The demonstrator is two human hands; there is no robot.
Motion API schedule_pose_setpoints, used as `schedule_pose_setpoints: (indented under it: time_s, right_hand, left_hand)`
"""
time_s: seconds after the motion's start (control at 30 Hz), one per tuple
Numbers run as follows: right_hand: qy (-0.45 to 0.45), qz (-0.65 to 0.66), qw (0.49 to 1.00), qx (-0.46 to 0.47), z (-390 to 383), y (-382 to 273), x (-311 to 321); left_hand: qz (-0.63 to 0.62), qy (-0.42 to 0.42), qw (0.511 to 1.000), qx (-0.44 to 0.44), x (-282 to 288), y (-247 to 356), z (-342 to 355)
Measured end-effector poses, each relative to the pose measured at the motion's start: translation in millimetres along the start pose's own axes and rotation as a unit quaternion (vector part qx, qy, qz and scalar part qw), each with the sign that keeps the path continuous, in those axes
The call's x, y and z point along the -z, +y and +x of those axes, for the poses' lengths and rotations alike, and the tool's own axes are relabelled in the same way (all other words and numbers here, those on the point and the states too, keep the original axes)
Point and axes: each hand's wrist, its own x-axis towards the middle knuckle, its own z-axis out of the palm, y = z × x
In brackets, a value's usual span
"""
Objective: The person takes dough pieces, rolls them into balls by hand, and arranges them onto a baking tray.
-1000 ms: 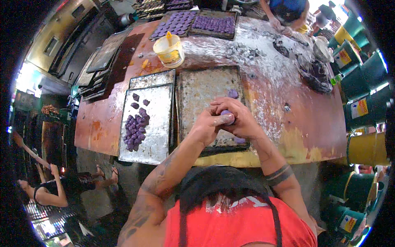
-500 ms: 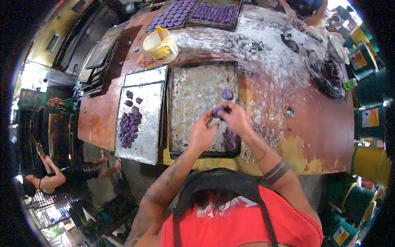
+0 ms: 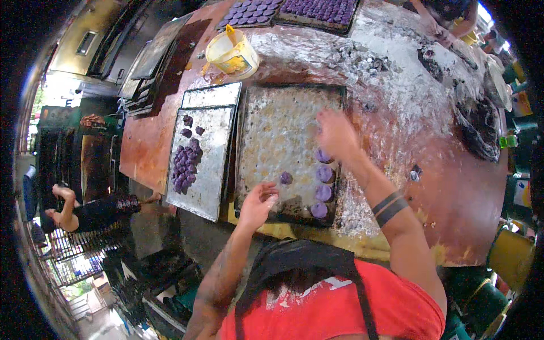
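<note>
- So the purple discs (image 3: 324,174) sit in a rough row down the right side of the spotted tray (image 3: 272,130); I count four, the top one partly covered by the right hand.
- One purple lump (image 3: 286,178) sits on its own, left of the row.
- Hands are well apart. Left hand (image 3: 256,207) is over the tray's near edge, fingers loosely curled and not gripping anything, just beside that lump.
- Right hand (image 3: 338,136) is up at the far end of the row, kinda blurry. Can't tell if it's pinching anything or touching the tray.
- Silver tray (image 3: 211,181) just to the left: a pile of darker purple lumps (image 3: 185,169) plus three loose ones above it. Another tray pokes out beneath.
- Past those, a yellowish bucket (image 3: 233,56) with an orange handle sticking up.
- Far side of the desk (image 3: 447,209): one tray of flat discs (image 3: 249,12), one packed with lumps (image 3: 323,8).
- White powder (image 3: 374,31) all over the upper right, black plastic (image 3: 479,127) by the right edge.
- Stacked trays (image 3: 152,59) over on the left.
</note>
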Motion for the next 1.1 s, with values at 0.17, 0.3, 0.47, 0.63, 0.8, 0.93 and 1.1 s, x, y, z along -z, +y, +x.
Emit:
schedule_pose_setpoints:
  time_s: [0.17,0.3,0.47,0.63,0.8,0.93,1.1]
  right_hand:
    - [0.290,-0.038,0.948,-0.125,-10.9,134.8,2.5]
    - [0.195,0.066,0.964,-0.168,-64.6,109.9,-5.7]
    - [0.217,0.415,0.858,-0.211,-140.0,79.5,-61.5]
    - [0.196,0.429,0.876,-0.098,-151.9,-117.1,46.4]
    - [0.335,0.152,0.929,0.048,-146.7,-129.0,33.2]
    - [0.289,0.223,0.931,0.008,-155.6,-167.2,52.3]
    - [0.141,0.538,0.826,-0.093,-154.7,-143.6,47.9]
  left_hand:
    - [0.216,0.008,0.976,-0.026,-16.8,30.5,36.2]
    - [0.377,0.063,0.900,-0.207,-15.5,16.4,59.6]
    - [0.392,-0.007,0.888,-0.241,-33.2,17.2,78.8]
    - [-0.182,-0.114,0.977,-0.005,-36.7,59.1,56.7]
    - [-0.305,-0.175,0.936,0.020,-39.4,69.7,41.9]
    - [-0.327,-0.196,0.924,-0.015,-14.9,85.2,23.0]
    - [-0.237,-0.199,0.943,-0.120,-9.2,106.3,16.2]
